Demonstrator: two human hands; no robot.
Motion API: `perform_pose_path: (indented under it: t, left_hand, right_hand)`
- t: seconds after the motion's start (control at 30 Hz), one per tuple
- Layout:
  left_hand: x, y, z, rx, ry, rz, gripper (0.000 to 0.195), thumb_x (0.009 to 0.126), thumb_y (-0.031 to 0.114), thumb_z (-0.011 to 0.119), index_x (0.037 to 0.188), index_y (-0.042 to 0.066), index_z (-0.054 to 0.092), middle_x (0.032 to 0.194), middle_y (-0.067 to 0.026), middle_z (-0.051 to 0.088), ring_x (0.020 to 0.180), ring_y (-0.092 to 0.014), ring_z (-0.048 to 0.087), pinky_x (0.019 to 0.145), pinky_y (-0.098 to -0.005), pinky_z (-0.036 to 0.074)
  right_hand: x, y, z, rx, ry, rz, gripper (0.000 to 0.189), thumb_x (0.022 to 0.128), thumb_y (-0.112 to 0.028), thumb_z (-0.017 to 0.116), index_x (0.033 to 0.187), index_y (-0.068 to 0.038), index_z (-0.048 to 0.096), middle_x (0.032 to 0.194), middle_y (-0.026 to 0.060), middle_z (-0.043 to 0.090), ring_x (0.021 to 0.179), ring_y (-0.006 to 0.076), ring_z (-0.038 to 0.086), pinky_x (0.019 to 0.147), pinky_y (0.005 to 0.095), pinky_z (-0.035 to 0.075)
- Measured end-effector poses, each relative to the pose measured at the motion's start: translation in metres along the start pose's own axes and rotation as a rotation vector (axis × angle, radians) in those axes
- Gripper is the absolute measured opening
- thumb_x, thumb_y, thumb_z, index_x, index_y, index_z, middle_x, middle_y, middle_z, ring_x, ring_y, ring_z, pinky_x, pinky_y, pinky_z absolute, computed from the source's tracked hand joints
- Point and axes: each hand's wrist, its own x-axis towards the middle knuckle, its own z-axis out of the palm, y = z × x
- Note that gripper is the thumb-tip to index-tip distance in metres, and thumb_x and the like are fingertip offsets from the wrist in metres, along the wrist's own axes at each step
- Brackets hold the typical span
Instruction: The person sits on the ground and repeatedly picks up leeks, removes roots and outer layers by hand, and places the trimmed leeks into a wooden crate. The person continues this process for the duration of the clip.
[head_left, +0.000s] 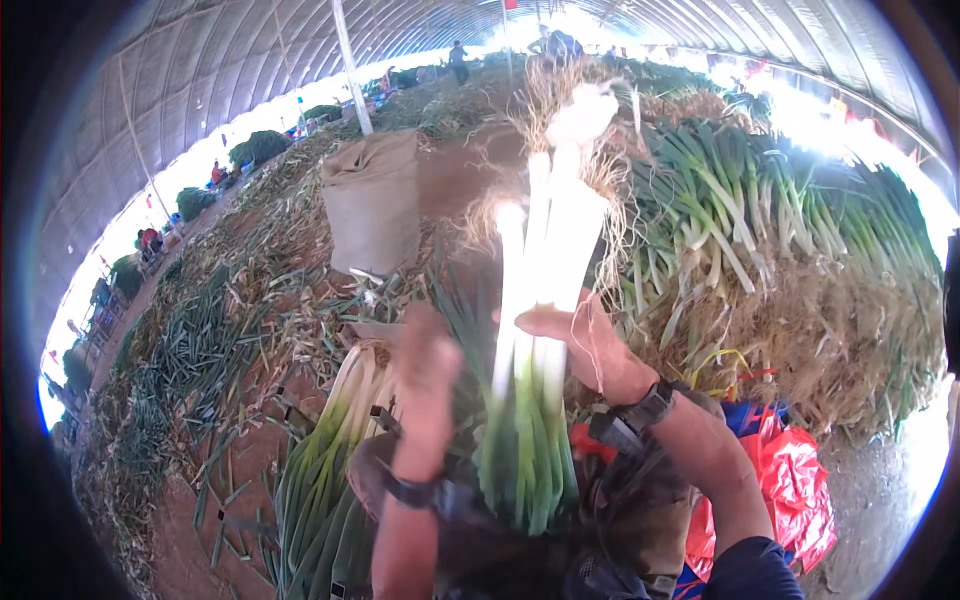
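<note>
My right hand (600, 341) grips a bunch of leeks (529, 375) around the white stalks, thumb across the front. The bunch stands roots up, its green leaves hanging over my lap; bright light washes out its upper part. To the left of it, my left hand (427, 356) is raised and blurred by motion. A flat, blade-like piece (375, 331) shows beside its fingers; whether the hand holds it I cannot tell. Below it, more leeks (330, 427) lie with their root ends away from me, between short dark uprights (384, 418). Both wrists wear dark bands.
A woven sack (371, 206) stands ahead on the soil. Heaped leeks (750, 187) with dry roots rise at right. Red plastic sheeting (791, 472) lies beside my right arm. Cut leaves (202, 337) litter the ground at left. A pole (351, 67) and distant people (457, 61) are beyond.
</note>
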Motion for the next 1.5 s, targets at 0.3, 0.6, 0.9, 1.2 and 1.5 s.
perform_pose_path:
  t: [0.3, 0.6, 0.9, 1.2, 1.5]
  left_hand:
    - [-0.055, -0.071, 0.024, -0.026, -0.399, -0.327, 0.033, 0.098, 0.014, 0.072, 0.127, 0.0, 0.065, 0.091, 0.0016, 0.066, 0.078, -0.003, 0.052, 0.068, -0.0251, 0.048]
    - [-0.034, -0.083, 0.022, 0.012, -0.449, -0.383, 0.033, 0.102, 0.014, 0.066, 0.132, -0.001, 0.063, 0.114, -0.0042, 0.071, 0.102, -0.009, 0.06, 0.091, -0.0292, 0.051]
    - [-0.042, -0.093, 0.027, -0.078, -0.476, -0.403, 0.039, 0.103, 0.016, 0.063, 0.138, 0.0, 0.059, 0.121, -0.0044, 0.069, 0.109, -0.011, 0.059, 0.098, -0.0313, 0.048]
    - [-0.055, -0.104, 0.026, -0.054, -0.489, -0.405, 0.041, 0.104, 0.018, 0.063, 0.142, 0.002, 0.057, 0.121, -0.0028, 0.068, 0.109, -0.01, 0.058, 0.098, -0.0304, 0.048]
    - [-0.024, -0.075, 0.012, 0.031, -0.604, -0.279, 0.05, 0.111, 0.034, 0.051, 0.143, -0.004, 0.055, 0.125, -0.0079, 0.067, 0.116, -0.012, 0.056, 0.104, -0.0312, 0.044]
  right_hand:
    - [-0.013, 0.029, -0.011, 0.109, 0.27, 0.207, 0.034, 0.105, -0.03, 0.062, 0.118, 0.002, 0.067, 0.103, 0.0009, 0.07, 0.091, 0.0052, 0.061, 0.08, 0.027, 0.051]
    - [-0.027, 0.062, -0.039, -0.826, -0.001, -0.27, 0.037, 0.11, -0.02, 0.046, 0.143, -0.007, 0.058, 0.096, 0.0205, 0.061, 0.083, 0.0274, 0.061, 0.077, 0.0381, 0.047]
    - [-0.032, 0.065, -0.045, -0.459, 0.076, -0.143, 0.07, 0.092, 0.003, 0.07, 0.155, -0.003, 0.042, 0.115, 0.0175, 0.068, 0.09, 0.0318, 0.061, 0.086, 0.0397, 0.051]
    - [-0.038, 0.063, -0.03, -0.564, 0.052, 0.029, 0.043, 0.103, -0.007, 0.055, 0.146, -0.004, 0.053, 0.124, 0.0186, 0.068, 0.116, 0.0296, 0.061, 0.1, 0.0429, 0.051]
    - [-0.026, 0.061, -0.036, -0.7, -0.15, -0.295, 0.028, 0.096, -0.007, 0.064, 0.122, 0.002, 0.067, 0.127, 0.0155, 0.071, 0.112, 0.0244, 0.07, 0.099, 0.0383, 0.056]
